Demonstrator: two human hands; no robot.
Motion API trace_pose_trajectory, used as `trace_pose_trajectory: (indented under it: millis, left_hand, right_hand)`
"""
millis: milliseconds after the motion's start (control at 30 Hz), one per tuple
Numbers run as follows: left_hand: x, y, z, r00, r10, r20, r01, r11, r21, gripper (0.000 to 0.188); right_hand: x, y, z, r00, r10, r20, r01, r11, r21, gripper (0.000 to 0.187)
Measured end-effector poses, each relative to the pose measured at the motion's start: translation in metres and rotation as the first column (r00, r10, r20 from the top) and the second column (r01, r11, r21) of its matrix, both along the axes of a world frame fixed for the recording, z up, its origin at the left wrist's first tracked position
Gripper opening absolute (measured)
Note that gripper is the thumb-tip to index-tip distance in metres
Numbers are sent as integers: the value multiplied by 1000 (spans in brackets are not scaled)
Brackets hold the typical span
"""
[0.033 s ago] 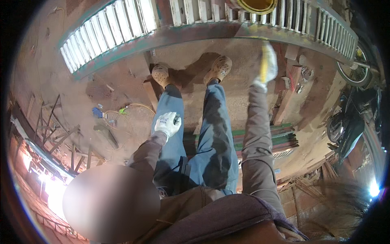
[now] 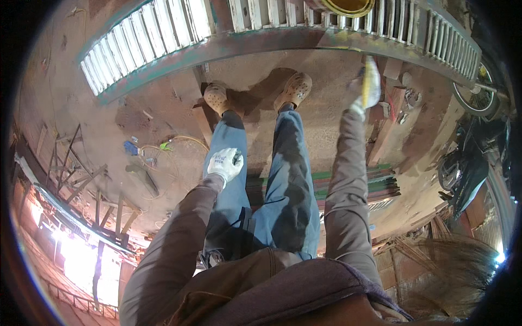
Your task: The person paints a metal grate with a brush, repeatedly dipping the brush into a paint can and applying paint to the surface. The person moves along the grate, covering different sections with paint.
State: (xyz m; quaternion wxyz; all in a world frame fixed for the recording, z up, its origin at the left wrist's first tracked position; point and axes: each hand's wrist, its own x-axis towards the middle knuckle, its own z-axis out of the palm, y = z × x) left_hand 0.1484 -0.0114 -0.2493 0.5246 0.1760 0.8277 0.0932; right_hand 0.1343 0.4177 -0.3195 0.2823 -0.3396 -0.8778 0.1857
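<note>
My left hand (image 2: 226, 164), in a white glove, rests on my left thigh with its fingers curled in. A small dark patch shows between thumb and fingers; whether it is an object or shadow is unclear. My right hand (image 2: 371, 87), also gloved, is stretched forward near the lower edge of a long slatted metal panel (image 2: 261, 41). A yellow streak runs along this hand, whose fingers are smeared by motion; anything held there cannot be made out. Yellow marks colour the panel's brown rail just above it. A round yellow-rimmed container (image 2: 350, 12) sits on the slats.
Wooden blocks (image 2: 387, 125) lie on the dirt floor under the panel's right part. Green and red metal bars (image 2: 353, 185) are stacked behind my legs. A thin hose (image 2: 190, 138) runs at the left, near a dark rack (image 2: 73, 157). A wheel (image 2: 478, 95) stands far right.
My right hand has shifted a little to the right along the panel's edge. My left hand has stayed on the thigh.
</note>
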Motion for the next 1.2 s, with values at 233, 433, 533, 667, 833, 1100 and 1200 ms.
trace_pose_trajectory:
  millis: [233,433,533,667,833,1100,1200]
  left_hand:
    - [2,8,-11,1000,-4,15,4,1000,19,27]
    - [2,5,-16,998,42,-54,-39,997,61,27]
    - [4,4,-16,997,64,-49,-60,994,87,29]
    - [7,6,-18,995,59,-78,-52,995,89,30]
    - [1,15,-11,999,26,-31,-26,1000,16,31]
    - [6,2,-18,991,106,-85,-100,992,75,28]
    - [5,6,-19,990,99,-102,-89,991,101,27]
  right_hand:
    - [1,-35,-32,918,-62,-392,-196,789,-582,24]
    - [-13,-21,14,981,103,-162,-173,838,-517,29]
    - [-23,13,17,959,125,255,-101,989,-108,29]
    - [-37,-16,-5,926,229,301,-206,973,-106,28]
    - [-32,-76,14,692,562,453,-508,825,-247,34]
    - [-47,-3,-4,727,494,477,-647,726,233,34]
    - [-45,-10,-26,739,388,551,-595,760,263,31]
